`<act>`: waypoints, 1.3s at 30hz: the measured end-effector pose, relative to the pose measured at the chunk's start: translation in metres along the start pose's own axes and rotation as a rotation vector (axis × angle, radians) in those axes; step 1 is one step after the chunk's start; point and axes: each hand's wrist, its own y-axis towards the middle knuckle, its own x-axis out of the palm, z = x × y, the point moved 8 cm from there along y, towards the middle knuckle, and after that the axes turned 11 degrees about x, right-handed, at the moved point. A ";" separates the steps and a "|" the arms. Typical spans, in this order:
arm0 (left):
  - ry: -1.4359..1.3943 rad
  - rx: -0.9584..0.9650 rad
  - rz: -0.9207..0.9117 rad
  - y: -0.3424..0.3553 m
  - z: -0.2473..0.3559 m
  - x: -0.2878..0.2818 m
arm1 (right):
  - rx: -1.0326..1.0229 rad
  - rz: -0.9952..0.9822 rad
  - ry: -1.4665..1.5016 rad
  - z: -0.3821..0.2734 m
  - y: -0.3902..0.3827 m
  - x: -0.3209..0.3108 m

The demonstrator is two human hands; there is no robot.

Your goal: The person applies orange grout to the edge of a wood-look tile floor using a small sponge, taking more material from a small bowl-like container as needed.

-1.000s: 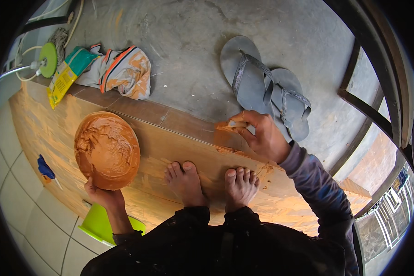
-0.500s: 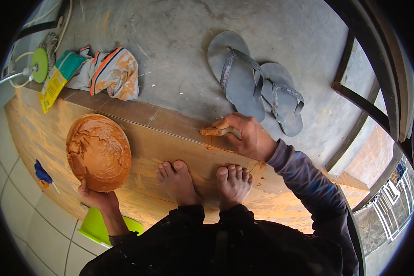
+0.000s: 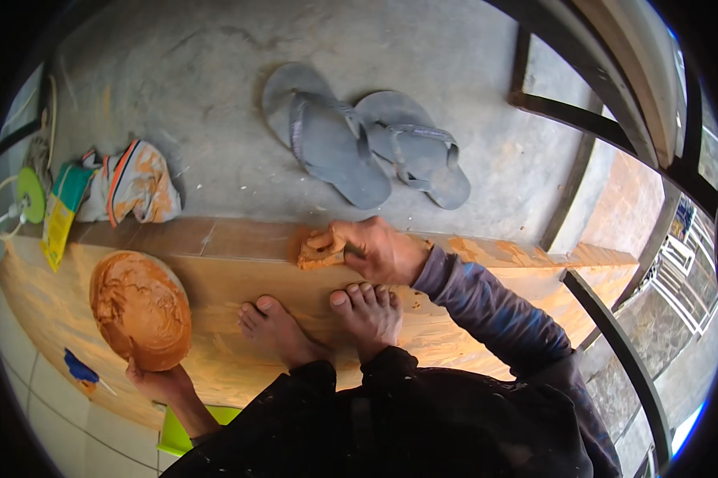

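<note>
Head view looks straight down on a crouching person whose right hand (image 3: 379,251) is clamped around a small scraper-like tool (image 3: 321,253) loaded with orange-brown putty; the blade end points toward 9 o'clock and presses on the far edge of the wooden board (image 3: 239,275). How much of the tool is blade and how much is putty I cannot make out, since the fingers and the smear cover it.

At 8 o'clock from that hand, well apart, the left hand (image 3: 161,384) grips the near rim of a round bowl (image 3: 140,309) filled with the same orange putty; only the fingers and wrist show, the rest sits under the bowl. So the putty supply lies to the left of the working hand, and the left hand is the nearer one to it.

The board's long axis runs from 9 o'clock to 3 o'clock, with two bare feet (image 3: 327,319) planted on it just below the right hand. Beyond the board, at 12 o'clock, a pair of grey sandals (image 3: 367,147) rests on the concrete floor (image 3: 215,80). At 10 o'clock lies a stained cloth (image 3: 136,183) beside a yellow-green packet (image 3: 60,215). A lime-green object (image 3: 188,426) at 7 o'clock is mostly hidden by dark clothing.
</note>
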 end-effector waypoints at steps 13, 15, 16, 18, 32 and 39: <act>0.082 0.056 0.044 0.002 0.006 0.001 | -0.205 0.207 0.005 -0.078 -0.056 0.015; 0.082 0.038 0.055 -0.005 0.006 0.004 | -0.220 0.198 0.010 -0.076 -0.056 0.019; 0.081 0.021 0.062 -0.008 0.006 0.007 | -0.217 0.170 0.017 -0.074 -0.054 0.024; 0.091 0.023 0.069 -0.005 0.004 0.000 | -0.211 0.139 0.023 -0.074 -0.050 0.029; 0.066 0.008 0.106 -0.004 0.001 -0.012 | 0.000 0.240 -0.047 -0.025 0.001 -0.064; -0.007 -0.015 0.059 -0.004 -0.002 -0.018 | -0.219 0.080 0.090 0.001 0.036 -0.010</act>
